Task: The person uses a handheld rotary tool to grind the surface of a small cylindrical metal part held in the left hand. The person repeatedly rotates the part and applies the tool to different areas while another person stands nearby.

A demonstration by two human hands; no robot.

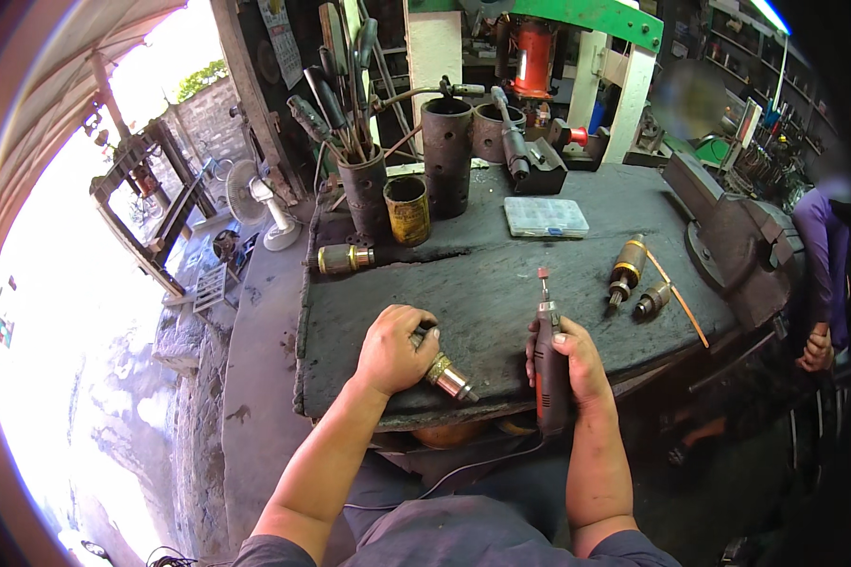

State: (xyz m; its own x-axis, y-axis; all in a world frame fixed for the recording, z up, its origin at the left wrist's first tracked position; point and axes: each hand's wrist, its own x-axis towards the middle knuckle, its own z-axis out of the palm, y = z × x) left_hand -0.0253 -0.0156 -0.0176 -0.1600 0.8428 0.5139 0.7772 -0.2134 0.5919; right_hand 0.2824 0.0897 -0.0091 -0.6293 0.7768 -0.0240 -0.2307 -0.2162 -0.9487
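Observation:
My left hand (397, 350) is wrapped round a motor armature (452, 378), a short cylinder with a gold-coloured band, a coppery end and a thin shaft. It lies tilted toward the bench's near edge, its other end hidden in my palm. In my right hand (577, 364) is a dark rotary tool (550, 378) with a red stripe, held upright. A small reddish grinding tip (543, 273) points away from me, apart from the armature. The tool's cord hangs below the bench edge across my lap.
On the dark workbench (501, 293) lie another armature (345, 260), a geared armature (627, 269), a small metal part (652, 300), a thin stick (681, 302) and a clear plastic case (546, 217). Tool-filled cans (362, 194) stand behind. A vise (742, 250) and a person (823, 274) are at right.

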